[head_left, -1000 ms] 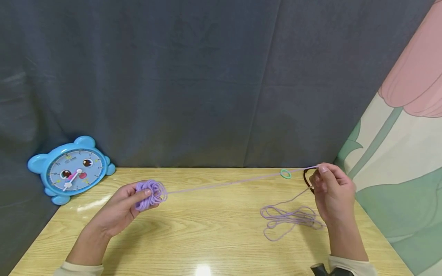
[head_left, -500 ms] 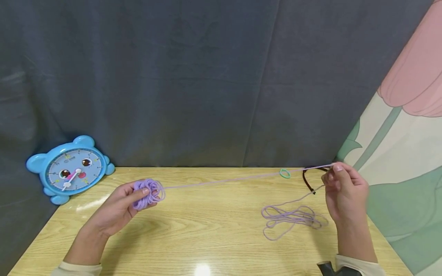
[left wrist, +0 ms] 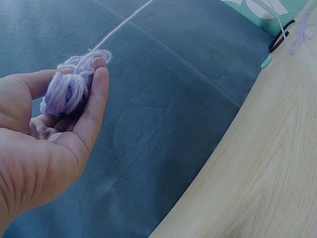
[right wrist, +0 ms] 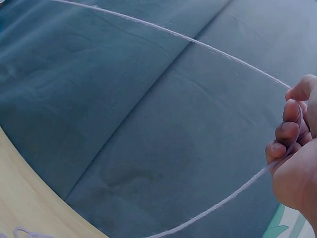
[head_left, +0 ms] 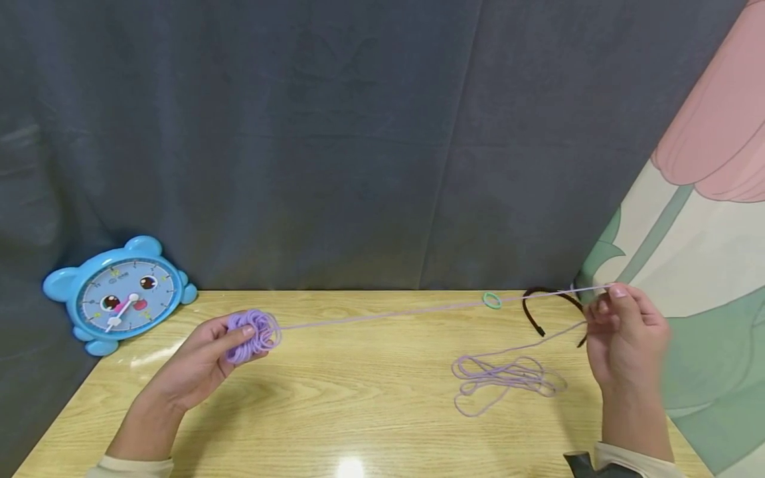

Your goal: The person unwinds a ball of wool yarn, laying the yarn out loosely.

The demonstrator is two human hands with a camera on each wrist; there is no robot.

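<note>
My left hand (head_left: 203,358) grips a small bundle of purple yarn (left wrist: 67,94), thumb on one side and fingers on the other. From the bundle a single strand (head_left: 382,314) runs taut across to the right, above the table. At its far end my right hand (head_left: 630,338) pinches the strand between thumb and forefinger, the other fingers curled over it. Below that hand the strand comes out again (right wrist: 228,198) and slopes down to a loose heap of yarn loops (head_left: 508,382) lying on the table.
A green ring (head_left: 492,301) and a black headband-like arc (head_left: 532,315) lie at the back right of the wooden table (head_left: 335,411). A blue bear-shaped clock (head_left: 122,299) stands at the back left. A dark curtain (head_left: 299,146) hangs behind, with a flower-patterned cloth (head_left: 705,265) at right.
My right hand has moved to the right, lengthening the taut strand and uncovering more of the black arc. The left hand has shifted only slightly left, with the bundle in it.
</note>
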